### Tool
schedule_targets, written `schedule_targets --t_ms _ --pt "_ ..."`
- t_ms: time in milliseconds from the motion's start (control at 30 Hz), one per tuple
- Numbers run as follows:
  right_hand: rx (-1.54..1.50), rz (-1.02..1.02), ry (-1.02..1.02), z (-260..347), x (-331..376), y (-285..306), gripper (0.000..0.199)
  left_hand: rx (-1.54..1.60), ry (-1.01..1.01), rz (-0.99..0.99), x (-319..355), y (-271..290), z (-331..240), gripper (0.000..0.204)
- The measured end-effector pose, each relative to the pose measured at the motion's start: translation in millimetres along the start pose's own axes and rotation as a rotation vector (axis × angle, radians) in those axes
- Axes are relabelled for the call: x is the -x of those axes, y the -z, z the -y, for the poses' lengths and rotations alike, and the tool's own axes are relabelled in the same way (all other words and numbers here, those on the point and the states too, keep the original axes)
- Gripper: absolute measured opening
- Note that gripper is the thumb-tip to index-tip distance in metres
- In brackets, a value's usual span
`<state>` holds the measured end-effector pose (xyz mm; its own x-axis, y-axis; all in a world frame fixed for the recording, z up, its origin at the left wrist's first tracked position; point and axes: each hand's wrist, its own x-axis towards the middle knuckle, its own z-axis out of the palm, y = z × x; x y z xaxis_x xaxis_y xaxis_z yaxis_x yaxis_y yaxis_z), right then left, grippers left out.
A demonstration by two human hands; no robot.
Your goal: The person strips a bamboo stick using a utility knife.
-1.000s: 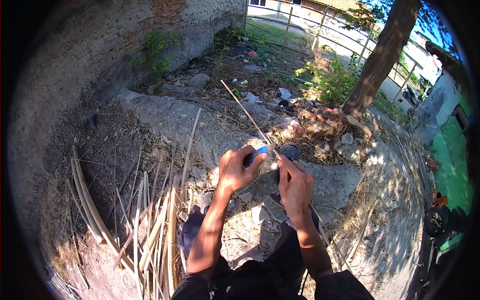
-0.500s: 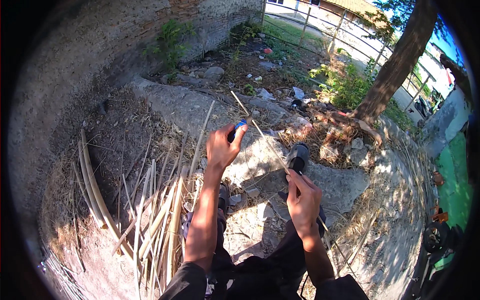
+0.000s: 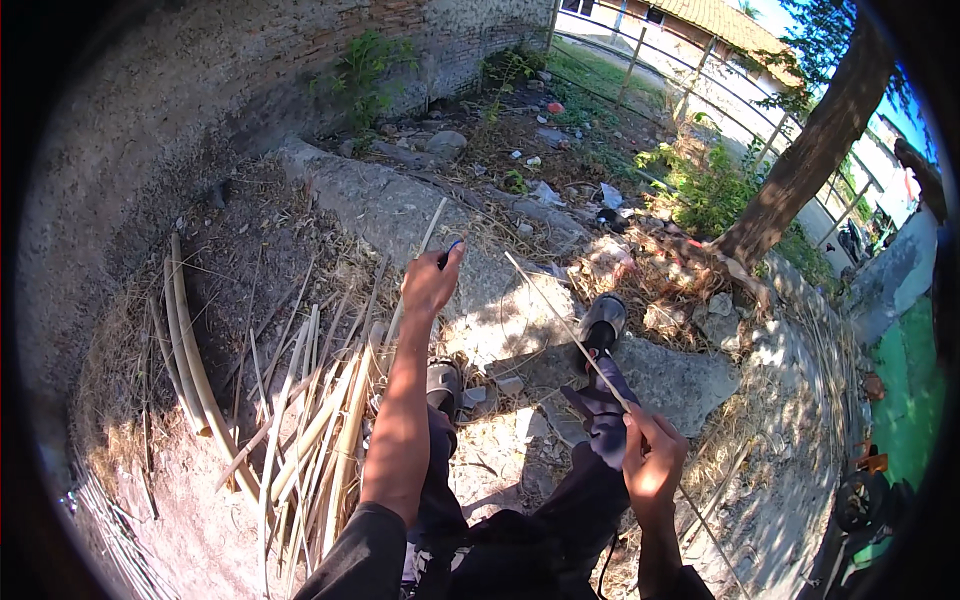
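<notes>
The thin bamboo strip (image 3: 568,330) runs as a long slanting line from the right hand (image 3: 652,462) up and away to the left, its free tip ending above the pale concrete slab (image 3: 500,300). Its long axis points from lower right to upper left, crossing over the person's right foot (image 3: 603,322). The right hand is closed around the strip's near end, pinching it between fingers and thumb. The left hand (image 3: 432,282) is raised well apart from the strip, out to its left, and is closed around a small tool with a blue handle (image 3: 453,246); whether it carries a blade I cannot tell. So the strip lies to the right of the left hand, with its free tip the part nearest to it. Left of the legs a heap of split bamboo slats (image 3: 310,420) lies on the ground beside a brick wall (image 3: 300,60).
</notes>
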<state>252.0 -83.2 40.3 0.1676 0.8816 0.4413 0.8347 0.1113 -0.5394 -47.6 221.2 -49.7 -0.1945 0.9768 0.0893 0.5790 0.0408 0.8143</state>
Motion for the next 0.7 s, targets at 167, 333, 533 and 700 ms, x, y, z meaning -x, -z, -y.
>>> schedule_targets --t_ms 167,333,533,700 --pt "-0.01 -0.098 0.034 -21.8 -43.4 -30.0 0.021 0.245 -0.168 0.075 28.2 -2.6 -35.0 0.065" --pt "-0.095 -0.115 0.032 -31.0 -88.9 -61.3 0.023 0.158 -0.423 0.266 68.7 -13.9 -76.1 0.05" --pt "-0.239 -0.105 0.108 -9.2 -114.2 -85.2 0.021 0.236 -0.561 0.284 79.2 -18.3 -80.5 0.046" --pt "-0.221 -0.143 0.166 -10.4 -121.3 -93.8 0.02 0.262 -0.621 0.149 81.2 -24.8 -76.7 0.042"
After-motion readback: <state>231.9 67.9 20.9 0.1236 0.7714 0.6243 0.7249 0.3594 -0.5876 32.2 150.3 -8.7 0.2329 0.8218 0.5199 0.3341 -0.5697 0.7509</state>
